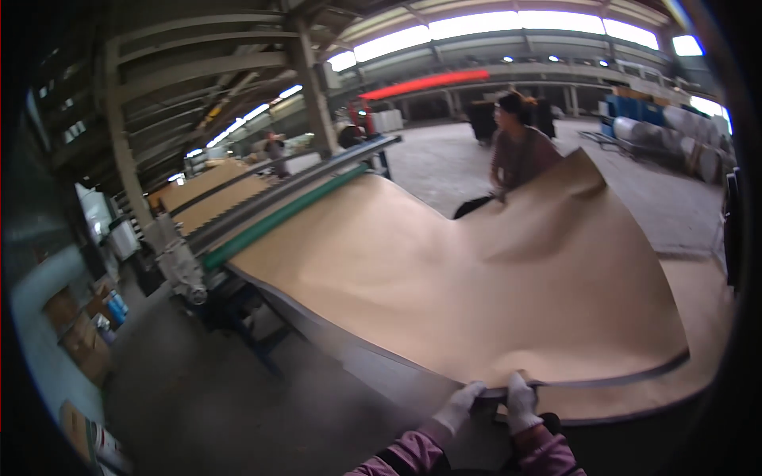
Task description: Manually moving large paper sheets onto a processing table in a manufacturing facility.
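A large tan sheet (413, 270), looking like heavy paper with a dark edge, stretches from a roller machine down to me, buckled and lifted on the right. My left hand (459, 406), in a whitish glove, is closed on its near edge. Close beside it, my right hand (521, 403), gloved too, grips the same edge with the fingers curled over the top. Across the sheet, a co-worker (520, 147) has a hand at its far edge. Another flat tan sheet (659, 401) lies below, at the lower right.
At the left, the machine carries a green roller (286, 213) and a toothed metal bar (238, 218), on blue legs (266, 349). Cardboard boxes (83, 341) stand by the left wall. A steel post (313, 95) rises behind the machine. Wrapped rolls (675, 131) are stacked far right.
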The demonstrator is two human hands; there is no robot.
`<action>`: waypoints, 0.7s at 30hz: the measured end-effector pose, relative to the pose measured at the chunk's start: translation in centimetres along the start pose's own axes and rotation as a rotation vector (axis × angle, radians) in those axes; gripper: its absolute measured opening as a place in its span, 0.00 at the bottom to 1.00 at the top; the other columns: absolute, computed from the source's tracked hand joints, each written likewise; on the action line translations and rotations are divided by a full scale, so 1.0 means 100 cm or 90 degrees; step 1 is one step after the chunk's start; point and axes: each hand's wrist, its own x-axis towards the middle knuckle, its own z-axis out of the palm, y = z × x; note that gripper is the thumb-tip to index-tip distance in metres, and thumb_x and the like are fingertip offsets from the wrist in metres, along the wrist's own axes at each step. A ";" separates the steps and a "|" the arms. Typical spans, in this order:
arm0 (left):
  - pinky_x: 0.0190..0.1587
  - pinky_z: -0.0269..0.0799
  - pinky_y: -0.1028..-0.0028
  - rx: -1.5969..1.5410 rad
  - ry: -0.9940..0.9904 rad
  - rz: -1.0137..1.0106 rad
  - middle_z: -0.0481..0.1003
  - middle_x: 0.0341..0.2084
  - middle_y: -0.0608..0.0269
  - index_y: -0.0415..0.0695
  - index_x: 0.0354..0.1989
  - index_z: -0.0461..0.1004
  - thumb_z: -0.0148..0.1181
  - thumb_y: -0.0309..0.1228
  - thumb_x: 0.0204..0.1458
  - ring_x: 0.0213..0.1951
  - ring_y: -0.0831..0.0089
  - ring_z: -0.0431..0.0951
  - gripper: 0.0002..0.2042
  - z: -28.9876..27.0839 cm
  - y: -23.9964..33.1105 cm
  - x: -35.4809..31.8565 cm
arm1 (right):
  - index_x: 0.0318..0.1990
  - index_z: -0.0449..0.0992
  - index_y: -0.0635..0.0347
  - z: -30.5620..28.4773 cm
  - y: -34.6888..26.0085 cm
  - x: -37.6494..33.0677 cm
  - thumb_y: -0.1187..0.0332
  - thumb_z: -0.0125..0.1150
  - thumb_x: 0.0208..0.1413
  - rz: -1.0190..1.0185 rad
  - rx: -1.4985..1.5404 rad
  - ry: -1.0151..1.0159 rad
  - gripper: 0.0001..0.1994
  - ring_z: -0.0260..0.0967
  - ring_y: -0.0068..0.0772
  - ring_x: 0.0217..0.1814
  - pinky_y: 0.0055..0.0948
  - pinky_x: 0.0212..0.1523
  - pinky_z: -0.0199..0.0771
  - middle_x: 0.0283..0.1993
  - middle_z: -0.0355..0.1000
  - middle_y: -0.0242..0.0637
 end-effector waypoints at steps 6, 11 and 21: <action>0.48 0.75 0.58 -0.253 0.047 0.051 0.72 0.45 0.52 0.38 0.52 0.65 0.51 0.36 0.55 0.47 0.59 0.74 0.19 -0.091 0.037 0.003 | 0.32 0.71 0.59 -0.012 0.030 -0.011 0.63 0.50 0.55 0.366 0.404 -0.070 0.09 0.72 0.35 0.23 0.35 0.22 0.72 0.25 0.72 0.40; 0.45 0.77 0.53 -0.140 0.128 0.093 0.72 0.45 0.51 0.39 0.52 0.65 0.52 0.36 0.56 0.45 0.57 0.75 0.19 -0.075 0.103 -0.019 | 0.33 0.71 0.59 -0.059 0.093 -0.026 0.62 0.51 0.55 0.419 0.523 0.010 0.10 0.71 0.34 0.23 0.34 0.22 0.71 0.25 0.72 0.38; 0.28 0.74 0.73 0.201 0.151 0.037 0.76 0.32 0.58 0.39 0.42 0.74 0.52 0.40 0.57 0.29 0.74 0.77 0.16 -0.089 0.028 0.027 | 0.34 0.71 0.58 -0.164 0.043 -0.022 0.59 0.53 0.55 0.509 0.763 0.150 0.11 0.71 0.31 0.23 0.31 0.21 0.71 0.25 0.72 0.34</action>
